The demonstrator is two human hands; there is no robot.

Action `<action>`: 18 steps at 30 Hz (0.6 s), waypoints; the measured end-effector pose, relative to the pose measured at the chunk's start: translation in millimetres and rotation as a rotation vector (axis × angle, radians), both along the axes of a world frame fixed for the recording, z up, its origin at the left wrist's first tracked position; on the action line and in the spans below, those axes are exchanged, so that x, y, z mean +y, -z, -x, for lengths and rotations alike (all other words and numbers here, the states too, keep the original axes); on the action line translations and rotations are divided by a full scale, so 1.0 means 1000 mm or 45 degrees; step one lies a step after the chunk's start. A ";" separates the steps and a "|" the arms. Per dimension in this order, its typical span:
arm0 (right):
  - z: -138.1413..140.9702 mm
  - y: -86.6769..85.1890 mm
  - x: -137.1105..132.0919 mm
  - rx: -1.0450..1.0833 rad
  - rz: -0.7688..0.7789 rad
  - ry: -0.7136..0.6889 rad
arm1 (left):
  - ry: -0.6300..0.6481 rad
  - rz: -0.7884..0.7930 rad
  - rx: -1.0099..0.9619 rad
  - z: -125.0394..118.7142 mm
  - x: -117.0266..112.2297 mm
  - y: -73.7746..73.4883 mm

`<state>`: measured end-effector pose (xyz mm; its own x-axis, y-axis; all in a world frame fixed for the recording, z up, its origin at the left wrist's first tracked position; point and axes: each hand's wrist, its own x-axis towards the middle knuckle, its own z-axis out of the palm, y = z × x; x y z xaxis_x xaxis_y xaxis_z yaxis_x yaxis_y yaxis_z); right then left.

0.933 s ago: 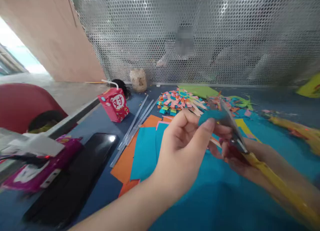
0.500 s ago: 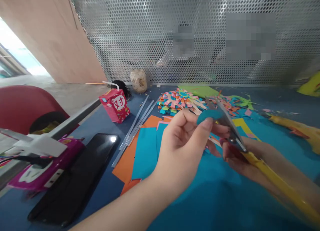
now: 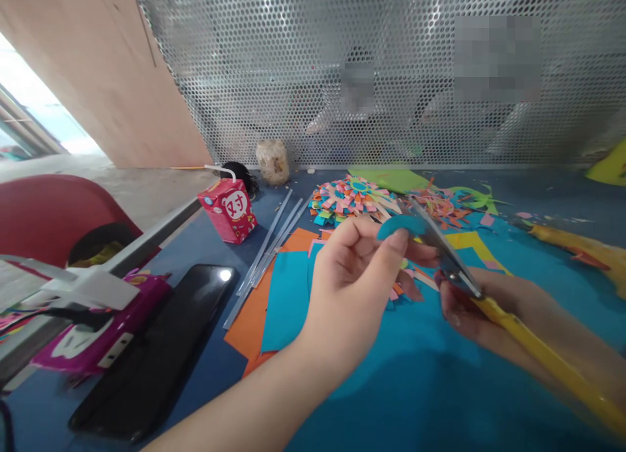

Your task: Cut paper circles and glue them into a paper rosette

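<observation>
On the dark blue counter [image 3: 195, 248] stands a red cardboard drink carton [image 3: 227, 212] with a bent white straw [image 3: 225, 170]; near the perforated grey metal screen [image 3: 293, 67] sits a pale, squat object [image 3: 272, 162], perhaps a jar. A glossy black phone [image 3: 161, 351] lies beside a purple plastic case [image 3: 124, 323], and a rounded red chair [image 3: 73, 207] shows beyond the counter's left edge.

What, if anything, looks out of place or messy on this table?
Mainly the loose paper scraps: they lie in an untidy tangle on the table, beyond the scissors in the right hand. The red drink carton also looks out of place near the clear strips, though it stands upright. I see no spill.
</observation>
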<state>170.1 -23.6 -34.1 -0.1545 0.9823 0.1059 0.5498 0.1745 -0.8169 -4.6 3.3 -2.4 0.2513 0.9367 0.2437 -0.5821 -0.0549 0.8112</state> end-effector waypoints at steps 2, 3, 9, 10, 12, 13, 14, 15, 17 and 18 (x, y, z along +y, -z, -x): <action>-0.001 0.000 -0.001 -0.041 -0.081 -0.037 | -0.014 -0.002 0.028 0.001 0.000 0.000; -0.002 0.001 -0.001 -0.079 -0.136 -0.045 | -0.019 0.000 0.032 0.001 0.000 -0.001; -0.001 0.000 0.000 -0.254 -0.290 -0.039 | -0.024 0.004 -0.023 0.000 0.001 -0.003; -0.001 0.000 0.001 -0.258 -0.306 -0.035 | -0.025 0.005 -0.024 0.000 0.001 -0.003; 0.000 0.001 0.001 -0.255 -0.334 -0.021 | -0.029 0.007 -0.022 0.000 0.000 -0.002; -0.001 0.001 0.001 -0.250 -0.335 -0.011 | -0.032 0.009 -0.019 0.000 0.000 -0.002; -0.001 0.002 0.001 -0.244 -0.332 -0.002 | -0.034 0.012 -0.014 0.000 0.000 -0.002; -0.002 0.003 0.001 -0.238 -0.323 0.007 | -0.038 0.015 -0.009 0.000 0.000 -0.003; -0.003 0.003 0.000 -0.221 -0.287 0.006 | -0.042 0.024 0.000 0.001 0.000 -0.003; -0.004 0.004 0.000 -0.213 -0.263 0.005 | -0.046 0.029 0.006 0.002 0.000 -0.003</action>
<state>173.9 -23.4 -37.8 -0.1828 0.9432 0.2774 0.6755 0.3255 -0.6616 -6.1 3.2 0.7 0.2186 0.9504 0.2211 -0.5764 -0.0571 0.8152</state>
